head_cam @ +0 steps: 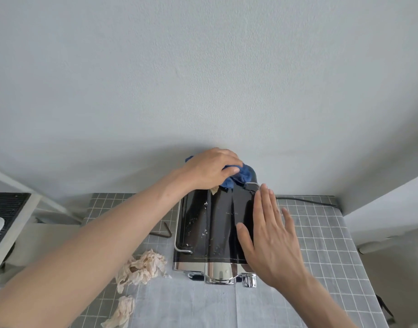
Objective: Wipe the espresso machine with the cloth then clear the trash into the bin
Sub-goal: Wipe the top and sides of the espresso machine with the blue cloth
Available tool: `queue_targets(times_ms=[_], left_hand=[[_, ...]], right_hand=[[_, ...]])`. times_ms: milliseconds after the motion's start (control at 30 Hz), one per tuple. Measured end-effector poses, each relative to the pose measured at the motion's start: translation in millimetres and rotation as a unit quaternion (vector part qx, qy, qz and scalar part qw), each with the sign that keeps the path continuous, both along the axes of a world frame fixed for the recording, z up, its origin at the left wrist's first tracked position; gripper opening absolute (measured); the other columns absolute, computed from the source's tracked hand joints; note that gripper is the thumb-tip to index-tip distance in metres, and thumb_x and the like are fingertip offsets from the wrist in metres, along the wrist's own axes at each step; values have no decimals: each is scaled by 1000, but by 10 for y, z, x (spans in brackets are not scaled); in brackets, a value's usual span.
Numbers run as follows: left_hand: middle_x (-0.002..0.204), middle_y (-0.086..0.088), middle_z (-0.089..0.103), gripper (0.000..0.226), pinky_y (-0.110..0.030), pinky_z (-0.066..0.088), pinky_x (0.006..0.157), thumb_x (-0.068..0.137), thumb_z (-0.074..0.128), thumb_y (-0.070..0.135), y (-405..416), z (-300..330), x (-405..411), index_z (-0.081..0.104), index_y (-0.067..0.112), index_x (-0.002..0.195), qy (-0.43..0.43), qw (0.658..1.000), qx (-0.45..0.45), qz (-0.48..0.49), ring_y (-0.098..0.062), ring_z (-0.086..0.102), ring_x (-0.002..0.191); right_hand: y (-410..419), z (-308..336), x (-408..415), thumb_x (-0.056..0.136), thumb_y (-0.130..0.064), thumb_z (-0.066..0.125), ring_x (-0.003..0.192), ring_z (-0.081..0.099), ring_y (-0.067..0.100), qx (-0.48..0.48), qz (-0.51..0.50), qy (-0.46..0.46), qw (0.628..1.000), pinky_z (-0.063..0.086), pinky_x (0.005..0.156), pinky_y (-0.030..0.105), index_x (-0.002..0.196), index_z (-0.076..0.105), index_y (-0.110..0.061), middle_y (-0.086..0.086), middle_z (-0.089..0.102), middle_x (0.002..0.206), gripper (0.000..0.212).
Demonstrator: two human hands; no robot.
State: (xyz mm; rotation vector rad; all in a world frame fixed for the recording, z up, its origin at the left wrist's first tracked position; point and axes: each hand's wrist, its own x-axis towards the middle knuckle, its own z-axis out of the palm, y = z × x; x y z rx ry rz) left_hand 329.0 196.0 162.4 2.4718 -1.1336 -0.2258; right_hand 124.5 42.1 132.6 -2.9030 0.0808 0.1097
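Note:
A black and chrome espresso machine (208, 228) stands on the checked tablecloth against the wall, its glossy top speckled with pale crumbs. My left hand (210, 169) presses a bunched blue cloth (241, 177) onto the machine's back edge. My right hand (271, 235) lies flat with fingers spread against the machine's right side, holding nothing. Two crumpled beige paper wads are on the table left of the machine, a large wad (141, 268) and a smaller wad (121, 312) nearer me. No bin is in view.
A grey checked tablecloth (321, 233) covers the table. A black power cord (307, 201) runs behind the machine to the right. A dark bent metal rod (164, 232) lies left of the machine. A black mat on a white shelf (4, 214) is at far left.

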Motion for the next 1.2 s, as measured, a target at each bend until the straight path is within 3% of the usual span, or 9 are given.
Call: queue_targets(times_ms=[167,300,533,700,1000,1133,1200], left_hand=[[141,8,63,31,-38,40,114,106,54,28,446,44,53,68,24,134,22,999,19,37,-12,55,132],[142,8,60,35,-36,41,113,108,49,31,506,12,24,61,27,141,38,998,13,56,-12,53,131],[133,16,64,29,-37,47,100,105,53,37,72,-2,-8,67,38,130,15,999,15,34,-9,57,123],[134,14,66,29,-42,48,101,104,55,36,-208,37,-27,68,35,130,19,999,29,3,-13,59,123],[137,9,66,31,-36,43,113,105,57,27,597,20,-41,69,23,133,39,992,-18,117,-13,59,129],[133,16,68,30,-39,43,106,107,52,31,770,9,-125,69,32,132,11,987,13,161,-24,56,116],[131,10,70,32,-29,44,100,107,50,22,810,10,-127,70,28,132,19,985,11,168,-22,58,104]], right_hand=[[-54,9,-97,105,-55,5,157,-26,16,-1,6,5,1000,4,131,50,163,-16,-13,3,-27,171,76],[-66,-29,-73,105,-54,6,157,-25,14,18,8,-5,1000,3,131,49,164,-14,-13,1,-27,171,75],[-44,-31,-58,105,-49,11,157,-24,9,50,0,-9,999,3,131,47,165,-14,-15,-3,-27,171,73],[-46,-39,-51,106,-47,14,158,-22,10,45,-6,-13,999,5,131,49,165,-14,-16,-4,-26,172,72],[-38,-67,-53,105,-48,14,157,-21,7,62,-9,-14,998,9,131,51,164,-16,-19,-8,-27,171,72],[-25,-51,-55,104,-47,15,158,-20,6,68,-13,-15,998,10,131,51,165,-14,-19,-8,-25,171,73],[-30,-53,-61,104,-47,15,157,-21,6,68,-14,-11,998,9,131,51,165,-14,-19,-8,-26,171,73]])
